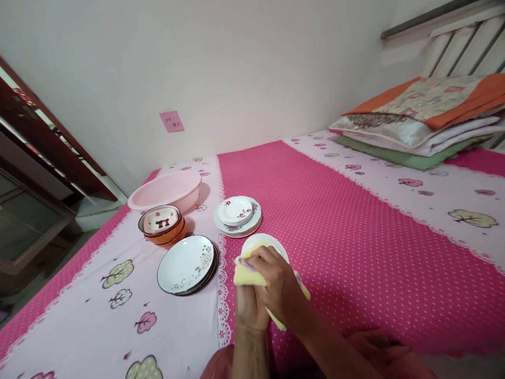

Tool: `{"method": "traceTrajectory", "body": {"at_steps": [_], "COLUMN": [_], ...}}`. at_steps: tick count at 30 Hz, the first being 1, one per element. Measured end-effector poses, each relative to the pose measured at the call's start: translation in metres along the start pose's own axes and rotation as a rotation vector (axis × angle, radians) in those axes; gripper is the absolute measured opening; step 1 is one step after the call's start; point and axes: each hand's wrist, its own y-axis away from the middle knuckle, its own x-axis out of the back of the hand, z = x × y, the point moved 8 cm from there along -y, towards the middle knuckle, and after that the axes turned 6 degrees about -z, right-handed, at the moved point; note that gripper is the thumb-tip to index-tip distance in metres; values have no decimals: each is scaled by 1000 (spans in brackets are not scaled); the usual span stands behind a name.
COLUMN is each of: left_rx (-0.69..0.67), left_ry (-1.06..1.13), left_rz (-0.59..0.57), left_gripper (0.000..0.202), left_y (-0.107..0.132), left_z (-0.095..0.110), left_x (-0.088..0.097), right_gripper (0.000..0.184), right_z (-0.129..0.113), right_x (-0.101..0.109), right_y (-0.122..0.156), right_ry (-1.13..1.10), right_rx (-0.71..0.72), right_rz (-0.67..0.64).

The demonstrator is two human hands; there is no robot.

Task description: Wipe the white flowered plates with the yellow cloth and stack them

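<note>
A small white plate is held up over the pink dotted part of the bedcover. My left hand holds it from the near side, its fingers hidden beneath the plate and a cloth. With bent fingers my right hand grips a yellow towel and presses it on the plate's face. The towel's loose ends hang down beside the wrists. Just beyond the plate stands a stack of small white flowered plates on larger flowered plates. To the left lies a stack of dark-rimmed white plates.
Several orange bowls, with a patterned square dish on top, stand left of the plates. Behind them is a pink basin near the wall. Folded bedding is piled at the far right. A pink note sticks to the wall.
</note>
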Motion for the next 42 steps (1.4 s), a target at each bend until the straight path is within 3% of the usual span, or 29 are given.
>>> {"method": "traceTrajectory", "body": {"at_steps": [3, 7, 10, 13, 19, 24, 28, 32, 35, 37, 39, 42], "left_rx": [122, 191, 192, 171, 65, 60, 64, 163, 198, 210, 207, 164], "left_ry": [11, 1, 18, 79, 137, 127, 131, -56, -130, -97, -19, 115], "left_rz": [11, -63, -93, -60, 63, 73, 71, -24, -90, -74, -33, 1], "left_gripper": [41, 57, 68, 75, 59, 65, 60, 40, 42, 45, 48, 50], "left_y": [2, 2, 1, -2, -5, 0, 4, 6, 7, 6, 2, -4], "left_z": [-15, -23, -20, -14, 3, 3, -7, -23, -26, -23, -17, -5], "left_x": [-6, -14, -13, -9, 2, 3, -3, -15, -19, -16, -9, -2], "right_gripper": [20, 36, 32, 31, 36, 22, 18, 26, 25, 19, 18, 24], "right_z": [17, 53, 77, 87, 57, 16, 9, 35, 63, 81, 101, 134], "right_x": [14, 33, 43, 41, 17, -4, 3, 25, 41, 52, 62, 66], "right_y": [1, 3, 7, 8, 3, 0, -1, 1, 4, 6, 10, 23], "right_ry": [1, 99, 190, 187, -9, -98, -11, 50, 158, 185, 130, -176], "right_rx": [-34, -105, -179, -205, -115, 5, 18, -91, -195, -271, -381, -647], "right_rz": [137, 219, 234, 184, -20, -180, -58, 115, 171, 196, 224, 236]}}
